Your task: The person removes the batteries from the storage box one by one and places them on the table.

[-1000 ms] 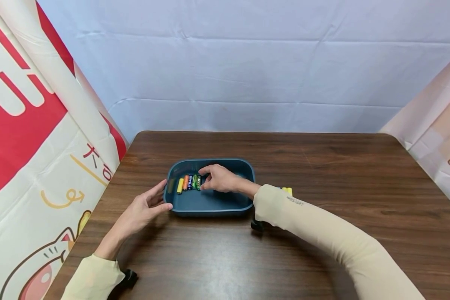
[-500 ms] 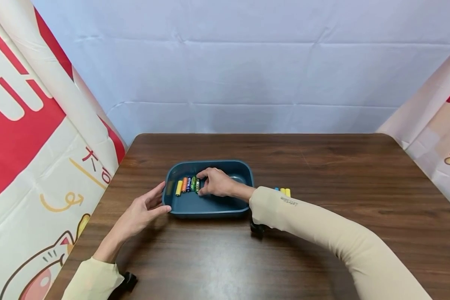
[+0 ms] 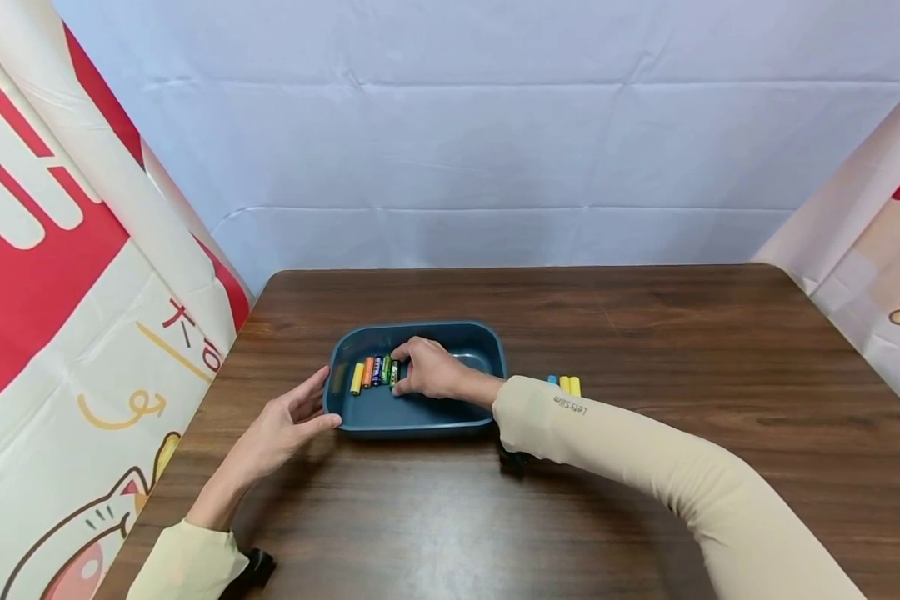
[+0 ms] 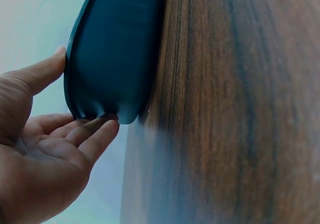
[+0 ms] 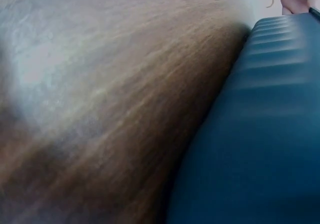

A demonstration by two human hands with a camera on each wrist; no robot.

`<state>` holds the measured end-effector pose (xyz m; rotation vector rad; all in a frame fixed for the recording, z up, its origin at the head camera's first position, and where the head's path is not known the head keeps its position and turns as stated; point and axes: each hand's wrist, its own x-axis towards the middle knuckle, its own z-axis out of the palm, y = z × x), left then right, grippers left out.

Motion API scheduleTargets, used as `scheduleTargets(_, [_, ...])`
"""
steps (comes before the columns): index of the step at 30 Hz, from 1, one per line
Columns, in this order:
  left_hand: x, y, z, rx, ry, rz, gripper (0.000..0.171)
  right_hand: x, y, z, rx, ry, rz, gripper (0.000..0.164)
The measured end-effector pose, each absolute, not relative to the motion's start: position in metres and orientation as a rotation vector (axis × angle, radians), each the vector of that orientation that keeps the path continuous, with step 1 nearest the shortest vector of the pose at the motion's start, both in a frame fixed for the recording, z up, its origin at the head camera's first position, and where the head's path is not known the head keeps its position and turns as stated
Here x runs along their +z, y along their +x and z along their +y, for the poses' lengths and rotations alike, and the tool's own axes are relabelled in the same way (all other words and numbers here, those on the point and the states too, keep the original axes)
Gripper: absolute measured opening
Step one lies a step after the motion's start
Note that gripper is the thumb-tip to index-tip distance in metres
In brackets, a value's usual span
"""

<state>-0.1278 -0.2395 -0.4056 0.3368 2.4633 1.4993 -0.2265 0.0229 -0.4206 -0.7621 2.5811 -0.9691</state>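
Note:
A dark blue tray [image 3: 420, 429] sits on the table, with a row of small cylindrical batteries near its left end: a yellow battery [image 3: 357, 379], an orange battery [image 3: 367, 372], a dark blue battery [image 3: 377, 372] and a green battery [image 3: 386, 369]. My right hand [image 3: 431, 368] reaches into the tray and pinches the rightmost, dark green battery [image 3: 395, 373] between thumb and forefinger, at its two ends. With fingers extended against the tray's left end and thumb at the rim, my left hand [image 3: 273, 429] steadies the tray [image 4: 107, 49]. The right wrist view shows only the tray's outer wall [image 5: 265, 124] and table.
To the right of the tray, two yellow batteries [image 3: 570, 385] and a blue-tipped piece [image 3: 551, 379] lie partly behind my right sleeve [image 3: 607, 425]. The brown wooden table [image 3: 690, 333] backs onto a pale cloth [image 3: 457, 150]. A printed cloth [image 3: 97, 333] hangs at left.
The view has shifted slightly. My right hand stays at the right end of the battery row, its fingers closing in on the dark green battery. The left hand keeps its place on the tray.

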Motion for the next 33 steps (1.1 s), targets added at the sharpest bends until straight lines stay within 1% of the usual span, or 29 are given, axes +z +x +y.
scheduleTargets(6, [-0.404,-0.128,-0.240,1.474,0.317,2.470,0.083,-0.421,-0.226,0.022,-0.948,-0.769,2.594,0.058])
scheduleTargets(22, [-0.404,-0.128,-0.239,1.471,0.301,2.471,0.084,-0.422,-0.228,0.021,-0.843,-0.815,2.624,0.051])
scheduleTargets(33, [-0.404,-0.129,-0.240,1.479,0.317,2.467,0.084,-0.410,-0.230,0.028,-1.012,-0.831,2.554,0.047])
